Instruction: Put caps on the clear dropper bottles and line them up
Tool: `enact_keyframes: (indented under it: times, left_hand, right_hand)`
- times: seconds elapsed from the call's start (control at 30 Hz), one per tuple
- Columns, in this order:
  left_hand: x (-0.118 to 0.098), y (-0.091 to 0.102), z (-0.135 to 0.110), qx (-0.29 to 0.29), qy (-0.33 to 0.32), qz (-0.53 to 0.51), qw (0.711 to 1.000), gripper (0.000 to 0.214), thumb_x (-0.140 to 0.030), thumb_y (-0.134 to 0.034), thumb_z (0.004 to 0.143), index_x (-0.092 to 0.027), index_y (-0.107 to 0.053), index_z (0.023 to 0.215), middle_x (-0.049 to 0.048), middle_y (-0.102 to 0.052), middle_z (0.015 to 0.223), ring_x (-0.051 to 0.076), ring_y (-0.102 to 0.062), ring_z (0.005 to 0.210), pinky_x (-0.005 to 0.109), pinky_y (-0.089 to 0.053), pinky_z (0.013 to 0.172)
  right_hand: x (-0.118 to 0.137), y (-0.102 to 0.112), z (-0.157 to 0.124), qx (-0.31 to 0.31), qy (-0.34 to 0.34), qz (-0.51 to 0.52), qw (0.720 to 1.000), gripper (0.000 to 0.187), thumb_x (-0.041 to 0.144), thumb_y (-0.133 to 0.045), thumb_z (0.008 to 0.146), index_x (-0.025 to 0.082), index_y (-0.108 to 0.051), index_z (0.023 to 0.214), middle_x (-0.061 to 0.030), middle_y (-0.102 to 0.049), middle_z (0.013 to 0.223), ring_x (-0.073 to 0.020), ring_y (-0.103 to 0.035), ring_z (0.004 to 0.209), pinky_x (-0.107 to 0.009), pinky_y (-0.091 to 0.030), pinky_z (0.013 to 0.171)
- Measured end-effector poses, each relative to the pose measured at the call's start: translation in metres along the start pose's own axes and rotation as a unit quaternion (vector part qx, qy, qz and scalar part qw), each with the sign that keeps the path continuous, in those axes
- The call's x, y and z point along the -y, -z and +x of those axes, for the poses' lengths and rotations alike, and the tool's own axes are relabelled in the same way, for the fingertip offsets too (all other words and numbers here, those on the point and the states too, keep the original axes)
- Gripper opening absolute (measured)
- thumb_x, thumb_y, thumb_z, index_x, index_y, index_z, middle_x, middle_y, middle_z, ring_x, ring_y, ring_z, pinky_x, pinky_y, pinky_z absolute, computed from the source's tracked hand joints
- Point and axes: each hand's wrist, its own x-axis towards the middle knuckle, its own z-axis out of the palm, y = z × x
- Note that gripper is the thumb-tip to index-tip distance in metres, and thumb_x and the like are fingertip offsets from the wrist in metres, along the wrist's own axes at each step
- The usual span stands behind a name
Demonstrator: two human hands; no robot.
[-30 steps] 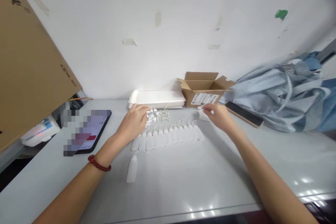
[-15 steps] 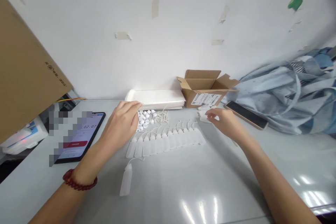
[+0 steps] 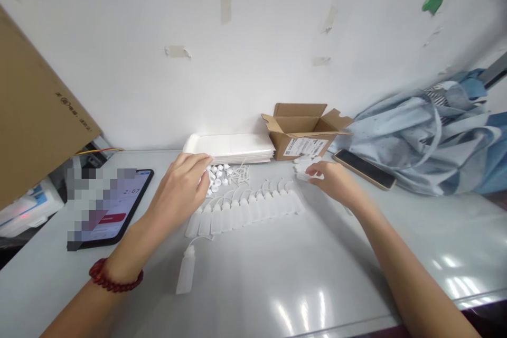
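My left hand (image 3: pixel 178 185) hovers by a pile of white cone-shaped caps (image 3: pixel 217 182), its fingers curled together; whatever is in them is hidden. At the right, my right hand (image 3: pixel 330 179) has its thumb and forefinger around a small white plastic bottle (image 3: pixel 304 175), beside more white bottles (image 3: pixel 303 161) in front of the cardboard box. Between the hands lies a slanting row of several translucent bottles (image 3: pixel 237 216), thin white tubes rising from their necks. One single bottle with a bent tube (image 3: pixel 186 272) lies apart, nearer to me.
Loose thin white tubes (image 3: pixel 241 173) lie beside the caps. Behind them is a stack of white padded envelopes (image 3: pixel 233 147), with an open cardboard box (image 3: pixel 299 140) to its right. Phones lie at left (image 3: pixel 127 206) and right (image 3: pixel 364 169). Blue-grey fabric (image 3: pixel 412 137) bunches at the right.
The whole view has shifted slightly. My right hand's thumb and forefinger have spread a little around a white bottle. My left hand stays by the caps.
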Motion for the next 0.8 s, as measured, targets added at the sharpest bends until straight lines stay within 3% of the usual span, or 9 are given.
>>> enact_keyframes:
  times: [0.3,0.6,0.8]
  left_hand:
    - [-0.004,0.000,0.000,-0.002,-0.008,-0.007,1.000,0.029,-0.015,-0.042,0.090,-0.008,-0.062,0.110,0.0121,-0.066,0.109,0.027,-0.054,0.101,0.045,-0.049,0.089]
    - [-0.004,-0.002,-0.001,-0.006,-0.007,-0.025,1.000,0.028,-0.014,-0.043,0.090,-0.008,-0.063,0.109,0.0122,-0.067,0.107,0.027,-0.054,0.101,0.045,-0.048,0.089]
    - [-0.010,0.000,0.000,-0.004,0.040,-0.099,0.994,0.021,-0.019,-0.048,0.089,-0.015,-0.066,0.099,0.0082,-0.069,0.100,0.024,-0.057,0.100,0.040,-0.049,0.084]
  right_hand:
    - [0.000,-0.006,0.001,0.003,-0.005,-0.034,0.999,0.020,0.017,-0.065,0.076,0.015,-0.071,0.095,-0.0098,-0.070,0.094,-0.0243,-0.063,0.085,-0.030,-0.044,0.067]
    - [0.003,-0.008,0.000,0.008,0.007,-0.017,1.000,0.016,0.017,-0.062,0.077,0.013,-0.072,0.089,-0.0119,-0.070,0.086,-0.0281,-0.062,0.086,-0.032,-0.043,0.070]
    - [0.018,0.004,-0.005,-0.034,0.013,0.045,0.998,0.019,0.025,-0.057,0.083,0.013,-0.068,0.093,-0.0093,-0.066,0.086,-0.0216,-0.060,0.080,-0.030,-0.044,0.069]
